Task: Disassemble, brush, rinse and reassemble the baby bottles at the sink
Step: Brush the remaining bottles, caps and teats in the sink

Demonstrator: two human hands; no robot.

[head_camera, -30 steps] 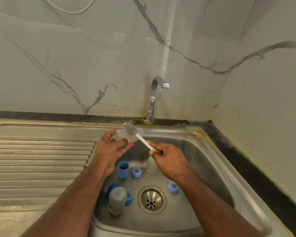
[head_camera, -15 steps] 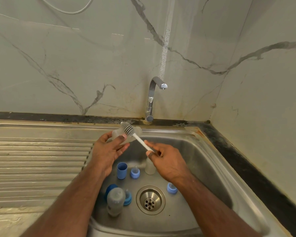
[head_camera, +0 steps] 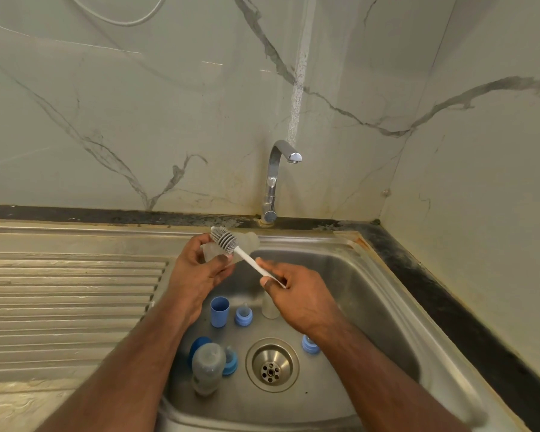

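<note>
My left hand [head_camera: 197, 272] grips a clear bottle body [head_camera: 247, 243] held sideways above the sink's back left corner. My right hand [head_camera: 296, 297] pinches the white handle of a bottle brush [head_camera: 228, 243], whose grey bristle head lies against the bottle. In the sink [head_camera: 371, 307] below stand a blue cap [head_camera: 219, 311], a blue collar with teat [head_camera: 243, 317], a clear bottle [head_camera: 270, 308] partly hidden behind my right hand, another blue collar [head_camera: 309, 344], and a cloudy bottle [head_camera: 208, 367] next to blue parts [head_camera: 230, 361].
The drain [head_camera: 272, 364] sits in the middle of the basin. A chrome tap [head_camera: 275, 179] rises at the back with no water running. A ribbed draining board [head_camera: 66, 307] lies to the left. Marble walls close the back and right.
Both hands and the brush stay at the same spot; the brush head has shifted slightly along the bottle. The view moved a little.
</note>
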